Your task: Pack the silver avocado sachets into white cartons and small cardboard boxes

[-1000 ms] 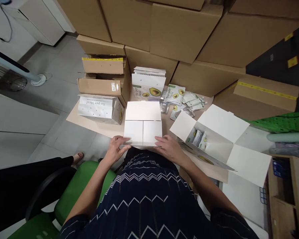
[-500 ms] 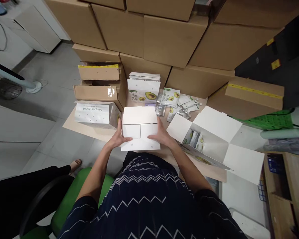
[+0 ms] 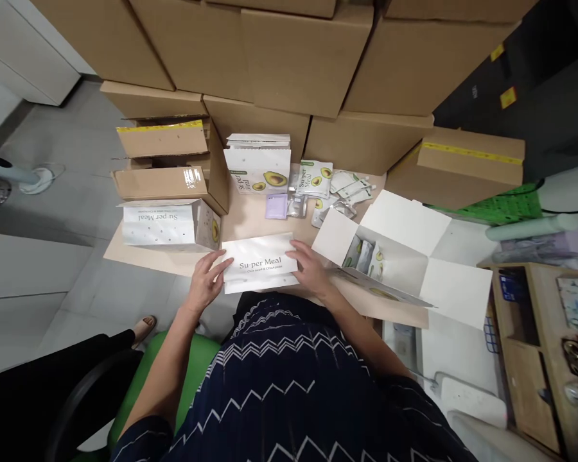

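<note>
Between my two hands, at the table's front edge, is a white carton (image 3: 260, 249). The lid on its top reads "Su-per Meal", and a white flap shows below it. My left hand (image 3: 206, 282) grips the left side, with thumb and fingertips at the edge. On the right, my right hand (image 3: 311, 266) holds the other side, its fingertips over the lid's corner. Behind the carton lie a small purple packet (image 3: 276, 206) and a silver sachet (image 3: 297, 206). An avocado-printed pouch (image 3: 315, 178) rests beside them, with several more sachets (image 3: 350, 186).
A "Su-per Meal" carton (image 3: 168, 224) lies at left, by an opened brown box (image 3: 158, 181). Another white carton (image 3: 257, 168) stands behind. At right, a large open white box (image 3: 404, 256) holds pouches. Stacked brown boxes (image 3: 308, 58) wall off the back. A person's foot (image 3: 144, 327) shows lower left.
The carton's inner flaps, visible before, are now covered by the printed lid. Both hands have shifted on its sides. The view has turned slightly, uncovering the purple packet more fully.
</note>
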A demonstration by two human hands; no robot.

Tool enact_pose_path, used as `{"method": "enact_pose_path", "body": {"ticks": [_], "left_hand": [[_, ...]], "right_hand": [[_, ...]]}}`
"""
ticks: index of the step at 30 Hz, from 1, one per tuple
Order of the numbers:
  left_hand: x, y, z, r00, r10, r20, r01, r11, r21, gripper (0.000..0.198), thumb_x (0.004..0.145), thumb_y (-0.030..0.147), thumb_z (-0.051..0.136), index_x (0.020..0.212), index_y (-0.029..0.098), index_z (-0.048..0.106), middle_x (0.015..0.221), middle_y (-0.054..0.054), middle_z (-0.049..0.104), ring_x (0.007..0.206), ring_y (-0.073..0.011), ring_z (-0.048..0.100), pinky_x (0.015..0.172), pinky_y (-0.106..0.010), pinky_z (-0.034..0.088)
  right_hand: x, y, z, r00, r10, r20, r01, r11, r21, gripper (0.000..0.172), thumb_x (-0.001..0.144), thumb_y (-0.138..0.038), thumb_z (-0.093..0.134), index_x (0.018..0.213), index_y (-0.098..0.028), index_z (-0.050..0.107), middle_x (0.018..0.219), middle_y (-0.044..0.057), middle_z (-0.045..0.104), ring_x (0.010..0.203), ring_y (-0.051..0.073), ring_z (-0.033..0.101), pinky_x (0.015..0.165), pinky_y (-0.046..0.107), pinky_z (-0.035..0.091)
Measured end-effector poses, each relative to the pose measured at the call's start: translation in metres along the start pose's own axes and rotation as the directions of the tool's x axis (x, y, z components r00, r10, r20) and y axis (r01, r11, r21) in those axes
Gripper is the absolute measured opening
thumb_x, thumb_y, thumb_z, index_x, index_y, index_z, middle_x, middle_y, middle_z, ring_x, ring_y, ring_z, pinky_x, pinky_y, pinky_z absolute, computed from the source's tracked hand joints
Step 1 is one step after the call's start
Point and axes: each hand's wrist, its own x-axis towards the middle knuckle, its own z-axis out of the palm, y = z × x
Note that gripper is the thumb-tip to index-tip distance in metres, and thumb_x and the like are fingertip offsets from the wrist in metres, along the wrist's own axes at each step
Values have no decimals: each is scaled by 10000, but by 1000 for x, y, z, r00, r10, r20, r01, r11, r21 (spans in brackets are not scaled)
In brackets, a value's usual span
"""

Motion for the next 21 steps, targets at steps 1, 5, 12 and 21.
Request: {"method": "enact_pose_path", "body": {"ticks": [1,5,12,21], "left_hand": [[-4,2,-1,999,8,31,-7,1000,-19,399,979,285,451,1351,286,596,1473,-102,506,1358,-277,476,1131,-514,400],[-13,14,5,996,-53,75,65,985,-158,475,991,325,397,1451,283,511,1616,-72,324,1473,-294,339,1197,-546,323],[-15,28,15,972,-234,-23,206,896,-393,432,990,462,437,1340,295,628,1589,-45,337,1471,-296,341,1241,-517,270],[6,30,27,801,-598,1,524,701,-484,376,821,508,694,1075,232,672,1405,-110,478,1331,-300,499,977,-424,546]], "right_hand": [[-4,1,0,999,-28,30,29,999,-41,429,848,-97,520,1246,-180,656,1424,111,552,1397,265,427,1176,500,366],[-13,-7,-8,986,-26,164,58,980,-191,462,908,-171,498,1356,-184,615,1504,69,510,1476,289,304,1199,547,308],[-33,-37,-26,954,166,250,-134,981,-139,521,992,-438,485,1446,-188,542,1616,86,351,1485,302,299,1178,526,334],[-99,-34,-131,402,545,-736,-759,648,65,518,966,-575,421,637,-209,584,635,49,630,673,189,619,744,339,536]]}}
